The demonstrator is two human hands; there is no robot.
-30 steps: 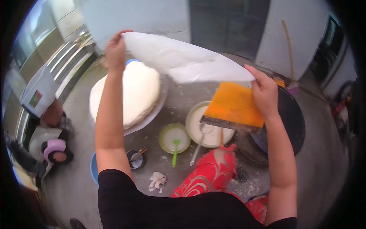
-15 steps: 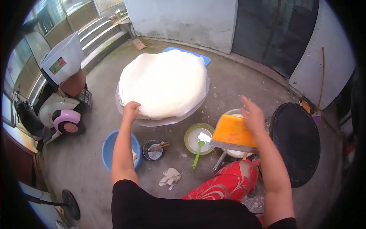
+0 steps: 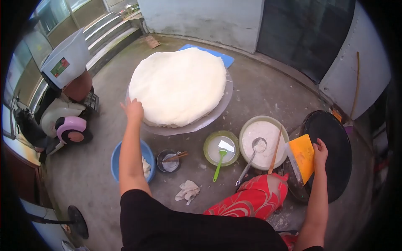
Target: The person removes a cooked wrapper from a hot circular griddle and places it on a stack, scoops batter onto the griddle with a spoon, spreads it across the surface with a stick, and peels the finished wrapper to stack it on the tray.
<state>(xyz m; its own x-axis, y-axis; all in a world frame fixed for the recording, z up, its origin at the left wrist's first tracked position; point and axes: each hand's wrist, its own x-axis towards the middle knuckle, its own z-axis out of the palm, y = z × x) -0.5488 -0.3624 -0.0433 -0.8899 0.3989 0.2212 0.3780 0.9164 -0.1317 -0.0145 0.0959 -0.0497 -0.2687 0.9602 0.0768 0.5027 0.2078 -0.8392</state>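
My left hand (image 3: 134,111) is at the near-left edge of a large stack of thin white flatbreads (image 3: 178,88), fingers apart. Whether its fingertips touch the stack I cannot tell. In my right hand (image 3: 320,154) is an orange scraper (image 3: 302,154) with a pale straight edge, held tilted over the near-left side of a round black griddle (image 3: 335,171). Left of the scraper stands a bowl of white batter (image 3: 261,127), with a metal ladle (image 3: 247,168) and a wooden stick (image 3: 276,148) in it. A green-handled brush or spatula (image 3: 219,167) rests in a yellow-green bowl (image 3: 208,146).
A blue basin (image 3: 116,161), a small metal pot (image 3: 168,166) with wooden sticks and a crumpled cloth (image 3: 188,191) are on the concrete floor. A scooter (image 3: 67,121) stands left, by the steps (image 3: 111,42). A blue board (image 3: 228,60) shows behind the stack.
My right hand has carried the scraper right and down, from over the batter bowl to the griddle's side. My left hand has shifted up-left and its fingers have spread off the flatbread edge.
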